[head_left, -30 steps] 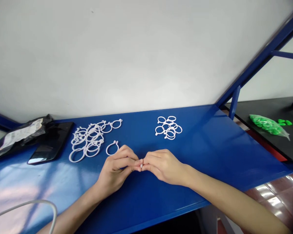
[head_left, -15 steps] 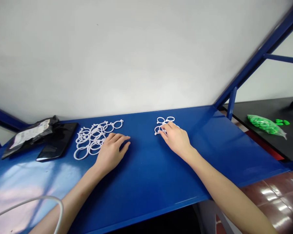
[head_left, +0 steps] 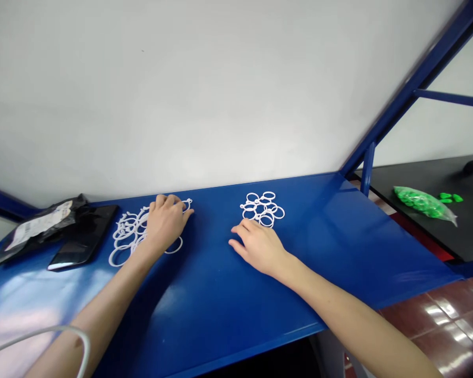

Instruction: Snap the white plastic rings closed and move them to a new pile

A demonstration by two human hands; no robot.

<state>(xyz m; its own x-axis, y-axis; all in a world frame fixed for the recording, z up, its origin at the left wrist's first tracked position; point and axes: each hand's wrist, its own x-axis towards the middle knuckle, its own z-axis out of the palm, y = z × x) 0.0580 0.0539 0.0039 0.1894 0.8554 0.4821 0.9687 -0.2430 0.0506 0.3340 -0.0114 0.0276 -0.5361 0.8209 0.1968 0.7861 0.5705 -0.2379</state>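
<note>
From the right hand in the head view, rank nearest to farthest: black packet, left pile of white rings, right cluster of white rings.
1. Right cluster of white rings: just beyond the right hand.
2. Left pile of white rings: partly hidden by the left hand.
3. Black packet: far left.

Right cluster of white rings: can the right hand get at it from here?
Probably yes. The right hand appears empty, its fingers just on the near side of the right cluster of white rings, with nothing visible between.
</note>
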